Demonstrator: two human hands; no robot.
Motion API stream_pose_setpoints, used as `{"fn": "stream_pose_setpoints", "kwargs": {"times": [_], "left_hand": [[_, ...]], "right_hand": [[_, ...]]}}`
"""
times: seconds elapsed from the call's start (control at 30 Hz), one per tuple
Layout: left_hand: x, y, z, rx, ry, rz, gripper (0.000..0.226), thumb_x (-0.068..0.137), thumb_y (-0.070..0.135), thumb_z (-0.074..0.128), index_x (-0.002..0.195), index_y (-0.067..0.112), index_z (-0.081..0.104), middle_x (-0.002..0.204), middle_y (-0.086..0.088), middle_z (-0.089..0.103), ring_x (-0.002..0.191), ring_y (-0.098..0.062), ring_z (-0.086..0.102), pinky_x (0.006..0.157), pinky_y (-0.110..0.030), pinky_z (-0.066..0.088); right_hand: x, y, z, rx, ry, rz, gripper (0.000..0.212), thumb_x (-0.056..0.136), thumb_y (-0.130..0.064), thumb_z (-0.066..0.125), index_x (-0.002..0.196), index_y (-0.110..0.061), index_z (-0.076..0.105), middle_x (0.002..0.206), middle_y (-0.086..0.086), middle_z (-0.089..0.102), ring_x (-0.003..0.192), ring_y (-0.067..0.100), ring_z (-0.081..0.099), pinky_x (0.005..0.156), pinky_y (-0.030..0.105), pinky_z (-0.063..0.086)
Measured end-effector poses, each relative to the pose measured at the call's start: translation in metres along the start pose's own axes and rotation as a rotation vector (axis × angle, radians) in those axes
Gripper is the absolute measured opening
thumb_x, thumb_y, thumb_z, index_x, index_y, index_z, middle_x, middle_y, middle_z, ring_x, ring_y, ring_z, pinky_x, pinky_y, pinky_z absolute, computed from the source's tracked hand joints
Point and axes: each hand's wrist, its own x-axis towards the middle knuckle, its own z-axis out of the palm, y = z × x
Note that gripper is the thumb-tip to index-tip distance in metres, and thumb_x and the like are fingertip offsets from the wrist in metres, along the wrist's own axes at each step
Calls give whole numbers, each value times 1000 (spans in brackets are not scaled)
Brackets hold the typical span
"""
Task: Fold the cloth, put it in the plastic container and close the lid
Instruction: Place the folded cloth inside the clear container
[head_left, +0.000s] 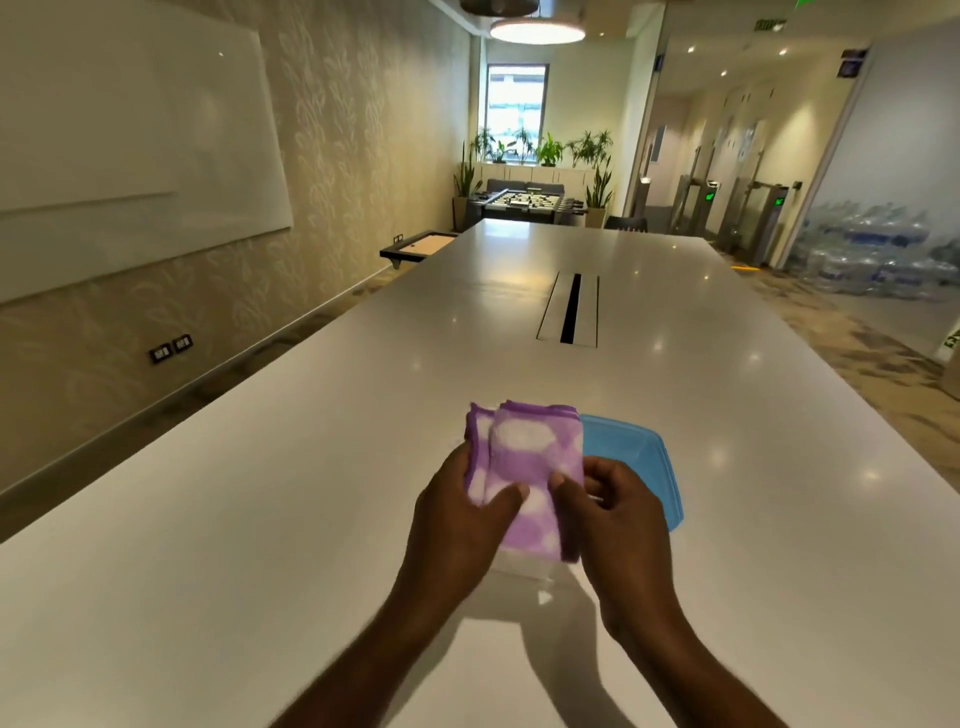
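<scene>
We see the folded cloth (527, 475) held above the table (260, 519), between the left hand (462, 525) and right hand (618, 525). The lid (636, 457) lies on the table just behind and right of the cloth. Farther back a cable slot (570, 309) runs along the table's middle.

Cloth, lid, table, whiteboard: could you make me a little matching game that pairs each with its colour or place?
Things:
1. cloth
2. lid
3. table
4. whiteboard

Descriptions:
A. blue, lying flat to the right of the hands
B. on the wall at left
C. purple and white, folded, held by the left hand and the right hand
D. white and glossy, under everything

Pairs: 1-C, 2-A, 3-D, 4-B
</scene>
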Motion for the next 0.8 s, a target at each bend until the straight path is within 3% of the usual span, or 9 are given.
{"fn": "stream_pose_setpoints", "kwargs": {"times": [0.1,0.2,0.3,0.37,0.43,0.53,0.67,0.8], "left_hand": [[36,4,11,114,-22,-6,48,83,27,68,127,17,53,113,-4,64,100,-20,61,85,-35,56],[63,-1,23,239,-35,5,47,85,26,65,128,10,52,116,-11,65,102,-26,62,87,-38,55],[79,-6,33,324,-35,6,56,86,24,65,135,9,43,123,-13,63,108,-29,61,90,-36,53],[86,-9,38,392,-54,-14,67,87,23,63,143,11,29,128,-16,59,113,-33,59,92,-37,49],[92,-14,41,461,-92,-6,71,88,24,60,147,13,22,131,-18,56,116,-35,57,96,-40,48],[99,-21,44,526,-132,31,56,88,24,58,140,15,38,123,-18,62,109,-35,61,94,-42,50],[104,-30,46,669,-202,81,24,83,11,55,107,9,59,108,-16,68,98,-33,64,81,-34,50],[106,-43,49,702,-269,37,31,80,13,61,110,8,62,112,-15,68,104,-32,64,83,-30,48]], "right_hand": [[31,1,11,-127,26,-42,12,86,-19,63,97,-18,68,88,-2,71,73,7,67,53,16,52],[59,6,23,-335,4,-72,15,85,-17,60,93,-9,70,82,6,71,72,17,67,65,29,57],[85,19,31,-523,-26,-95,15,83,-14,61,88,0,63,76,8,65,70,22,62,55,23,47],[97,27,36,-617,-50,-87,27,79,-13,69,99,0,56,79,6,59,71,20,57,50,18,38],[106,36,42,-677,-86,-103,40,78,-23,72,106,-3,51,86,8,61,74,19,58,55,20,37],[117,42,52,-865,-150,-36,58,75,-29,76,117,-4,46,103,9,62,88,23,63,65,22,38],[123,50,59,-963,-247,-82,60,65,-18,82,111,-1,47,99,14,64,59,14,53,43,17,27],[123,56,64,-953,-298,-70,41,76,-11,71,109,0,49,103,18,65,87,31,66,61,27,42]]}}
